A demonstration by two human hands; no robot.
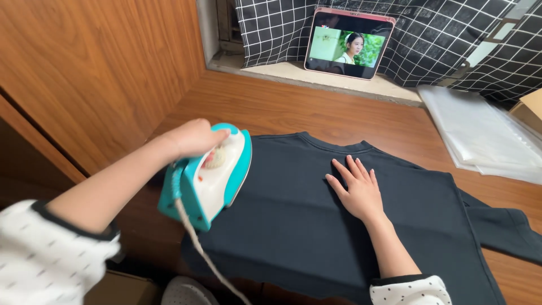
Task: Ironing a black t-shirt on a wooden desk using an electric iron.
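A dark navy shirt lies spread flat on a wooden table, its collar toward the far side. My left hand grips the handle of a teal and white iron, which is tilted on its side at the shirt's left edge. A pale cord trails from the iron toward me. My right hand rests flat on the shirt just below the collar, fingers spread.
A tablet in a pink case leans against a black grid-patterned cloth on the sill beyond the table. A stack of clear plastic bags lies at the right. A wooden wall panel stands on the left.
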